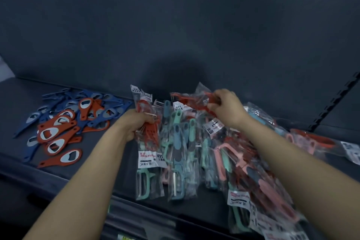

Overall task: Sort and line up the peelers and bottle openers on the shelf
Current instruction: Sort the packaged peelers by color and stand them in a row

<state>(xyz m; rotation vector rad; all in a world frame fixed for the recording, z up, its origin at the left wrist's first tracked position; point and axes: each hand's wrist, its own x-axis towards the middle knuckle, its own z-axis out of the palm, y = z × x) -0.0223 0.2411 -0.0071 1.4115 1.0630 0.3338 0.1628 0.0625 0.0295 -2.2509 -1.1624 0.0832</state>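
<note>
Step in hand: sorting the peelers by colour, judging from the grips. Left hand (136, 122) has its fingers curled round a bundle of red peelers (149, 134) and holds it at the left edge of the peeler heap (253, 171). Right hand (227, 108) pinches a single red peeler packet (187, 98) between fingers and thumb, raised over the far middle of the heap, just right of the bundle.

Next move, as a judgement: carry the single packet left onto the bundle with the printed cards matched, so the reds stack flat. The slippery film calls for a firm pinch and a squared stack. Lining up has not yet begun, and most of the task remains.

Peelers: Y-shaped plastic frames with a thin metal blade, in red, teal, blue and pink. Each is sealed in a clear, glossy, crinkled sleeve with a white printed card. The heap is loose and overlapping, spread from the centre to the near right of the shelf (21, 107).

Bottle openers (66, 121): flat and paddle-shaped, coated red or blue round a bare metal oval. They lie unwrapped in a mixed pile at the left of the shelf, well apart from both hands.

Shelf: a dark, matt, flat board. Back panel (175, 35): the same dark tone.
</note>
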